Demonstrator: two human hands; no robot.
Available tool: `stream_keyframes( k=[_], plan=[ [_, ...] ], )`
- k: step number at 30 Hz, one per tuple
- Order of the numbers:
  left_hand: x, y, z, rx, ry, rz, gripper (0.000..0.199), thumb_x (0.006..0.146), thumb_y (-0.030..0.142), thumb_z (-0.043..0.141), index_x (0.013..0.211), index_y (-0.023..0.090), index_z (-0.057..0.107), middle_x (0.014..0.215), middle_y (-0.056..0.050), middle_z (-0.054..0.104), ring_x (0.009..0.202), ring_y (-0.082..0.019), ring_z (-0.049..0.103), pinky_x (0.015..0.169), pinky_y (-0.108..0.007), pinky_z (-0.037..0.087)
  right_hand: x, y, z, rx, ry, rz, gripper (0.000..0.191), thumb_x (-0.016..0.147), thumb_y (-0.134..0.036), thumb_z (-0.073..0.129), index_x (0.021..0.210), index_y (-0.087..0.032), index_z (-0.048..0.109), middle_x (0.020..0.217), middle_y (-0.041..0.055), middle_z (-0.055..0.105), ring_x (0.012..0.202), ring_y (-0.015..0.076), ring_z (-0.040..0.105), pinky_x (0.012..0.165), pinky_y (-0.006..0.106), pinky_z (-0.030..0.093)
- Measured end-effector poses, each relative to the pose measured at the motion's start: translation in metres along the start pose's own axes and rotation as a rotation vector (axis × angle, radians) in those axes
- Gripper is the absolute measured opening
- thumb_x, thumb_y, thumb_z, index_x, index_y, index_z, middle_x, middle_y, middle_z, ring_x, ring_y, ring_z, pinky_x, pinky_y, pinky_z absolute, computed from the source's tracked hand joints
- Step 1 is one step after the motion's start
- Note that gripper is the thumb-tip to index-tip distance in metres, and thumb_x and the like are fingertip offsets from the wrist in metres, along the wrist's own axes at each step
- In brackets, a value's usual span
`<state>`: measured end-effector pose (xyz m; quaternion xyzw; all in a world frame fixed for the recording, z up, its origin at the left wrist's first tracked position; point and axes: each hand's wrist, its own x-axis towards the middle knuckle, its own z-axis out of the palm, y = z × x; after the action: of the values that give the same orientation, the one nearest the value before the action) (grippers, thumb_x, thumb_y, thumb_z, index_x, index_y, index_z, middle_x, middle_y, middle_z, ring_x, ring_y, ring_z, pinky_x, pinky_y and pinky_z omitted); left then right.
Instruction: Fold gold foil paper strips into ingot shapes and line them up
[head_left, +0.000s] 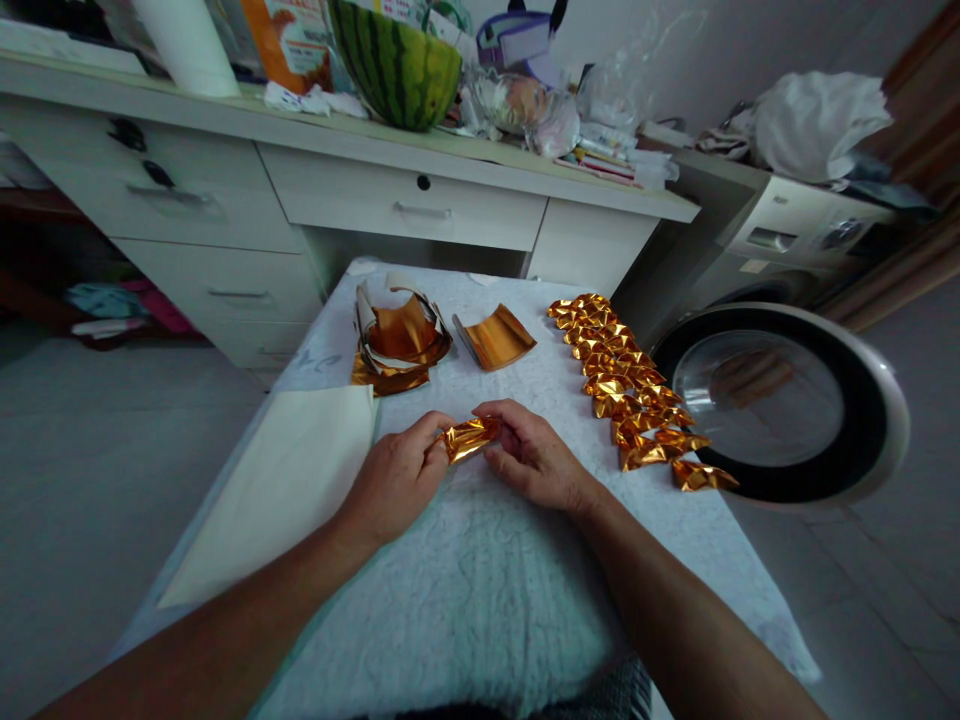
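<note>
A small rolled piece of gold foil (470, 439) is held between both hands over the cloth-covered table (480, 560). My left hand (401, 470) pinches its left end, and my right hand (536, 455) has its fingers round the right end. Beyond them lies a curved sheet of gold paper (498, 338). To its left sits a curled stack of gold sheets (401, 330) with a pale wrapping around it. Rows of folded gold foil pieces (619, 375) run down the table's right side, with one piece (703, 476) at the near end. A pale paper sheet (277, 490) lies by my left forearm.
Behind the table stands a white desk (405, 190) with drawers, bearing a cut watermelon (397, 65), a paper roll (187, 45) and plastic bags. At the right, a washing machine (795, 215) has its round door (780, 400) swung open beside the table's edge.
</note>
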<state>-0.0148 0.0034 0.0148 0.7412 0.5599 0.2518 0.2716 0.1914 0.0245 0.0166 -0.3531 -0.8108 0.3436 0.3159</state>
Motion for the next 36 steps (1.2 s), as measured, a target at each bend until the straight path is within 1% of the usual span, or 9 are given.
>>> stream_keyframes(
  k=[2, 4, 8, 11, 15, 23, 29, 32, 36],
  plan=[
    [0.000, 0.000, -0.001, -0.067, -0.025, -0.016, 0.028, 0.088, 0.025, 0.042, 0.107, 0.023, 0.062, 0.069, 0.003, 0.066, 0.064, -0.018, 0.062, 0.058, -0.026, 0.039, 0.000, 0.001, -0.003, 0.027, -0.027, -0.026, 0.037, 0.083, -0.018, 0.057, 0.120, -0.021, 0.055, 0.102, 0.0050, 0.060, 0.081, 0.0155, 0.054, 0.073, 0.028, 0.045],
    [0.001, -0.001, -0.001, -0.163, -0.037, -0.030, 0.027, 0.088, 0.025, 0.043, 0.105, 0.022, 0.064, 0.063, 0.004, 0.061, 0.059, -0.016, 0.056, 0.055, -0.025, 0.035, 0.001, 0.002, -0.004, 0.072, -0.043, -0.013, 0.024, 0.084, -0.015, 0.054, 0.107, -0.020, 0.061, 0.097, 0.0040, 0.060, 0.085, 0.0158, 0.055, 0.077, 0.029, 0.045],
    [-0.001, -0.003, 0.002, -0.493, -0.055, -0.073, 0.029, 0.094, 0.037, 0.040, 0.111, 0.022, 0.059, 0.058, 0.006, 0.047, 0.053, -0.013, 0.044, 0.051, -0.024, 0.030, 0.002, 0.007, -0.002, 0.355, -0.012, 0.163, 0.007, 0.089, -0.024, 0.055, 0.090, -0.019, 0.060, 0.081, 0.0001, 0.059, 0.075, 0.0124, 0.054, 0.070, 0.026, 0.043],
    [-0.004, -0.004, 0.000, -0.655, -0.062, -0.043, 0.032, 0.097, 0.044, 0.038, 0.110, 0.021, 0.057, 0.058, 0.006, 0.039, 0.054, -0.012, 0.039, 0.053, -0.024, 0.029, 0.001, 0.011, -0.002, 0.614, -0.025, 0.279, 0.019, 0.084, -0.035, 0.066, 0.087, -0.018, 0.058, 0.076, -0.0015, 0.059, 0.066, 0.0097, 0.052, 0.061, 0.022, 0.040],
    [-0.005, -0.003, -0.004, -0.751, -0.081, 0.007, 0.025, 0.095, 0.041, 0.047, 0.098, 0.020, 0.060, 0.066, 0.003, 0.048, 0.064, -0.013, 0.045, 0.061, -0.024, 0.035, 0.001, 0.013, -0.008, 0.781, -0.059, 0.375, 0.028, 0.078, -0.039, 0.074, 0.085, -0.017, 0.057, 0.068, -0.0033, 0.060, 0.055, 0.0070, 0.048, 0.053, 0.019, 0.035],
    [0.001, -0.002, -0.001, -1.092, -0.112, -0.094, 0.016, 0.087, 0.033, 0.062, 0.087, 0.017, 0.059, 0.071, 0.001, 0.059, 0.064, -0.010, 0.051, 0.061, -0.023, 0.039, 0.000, 0.015, -0.015, 0.832, -0.040, 0.356, 0.028, 0.074, -0.034, 0.079, 0.088, -0.018, 0.062, 0.075, -0.0033, 0.059, 0.059, 0.0063, 0.048, 0.054, 0.018, 0.039],
    [0.002, 0.000, 0.002, -1.326, -0.175, -0.182, 0.024, 0.079, 0.032, 0.072, 0.090, 0.017, 0.056, 0.068, 0.002, 0.061, 0.060, -0.010, 0.052, 0.059, -0.023, 0.042, 0.000, 0.014, -0.017, 0.843, -0.036, 0.306, 0.028, 0.074, -0.036, 0.080, 0.087, -0.017, 0.064, 0.078, -0.0024, 0.056, 0.063, 0.0073, 0.047, 0.057, 0.019, 0.040],
    [0.002, -0.001, 0.003, -1.324, -0.205, -0.189, 0.026, 0.078, 0.034, 0.074, 0.085, 0.018, 0.056, 0.065, 0.003, 0.059, 0.058, -0.009, 0.050, 0.058, -0.023, 0.041, -0.001, 0.014, -0.018, 0.857, -0.042, 0.293, 0.028, 0.074, -0.037, 0.080, 0.084, -0.016, 0.065, 0.076, -0.0023, 0.057, 0.064, 0.0072, 0.048, 0.059, 0.019, 0.040],
    [0.002, -0.009, 0.007, -1.186, -0.144, -0.160, 0.023, 0.077, 0.034, 0.074, 0.081, 0.018, 0.058, 0.065, 0.004, 0.054, 0.061, -0.009, 0.048, 0.059, -0.021, 0.036, -0.001, 0.015, -0.018, 0.897, -0.054, 0.321, 0.030, 0.072, -0.038, 0.081, 0.085, -0.016, 0.065, 0.073, -0.0026, 0.060, 0.062, 0.0074, 0.052, 0.059, 0.020, 0.044]
  ],
)
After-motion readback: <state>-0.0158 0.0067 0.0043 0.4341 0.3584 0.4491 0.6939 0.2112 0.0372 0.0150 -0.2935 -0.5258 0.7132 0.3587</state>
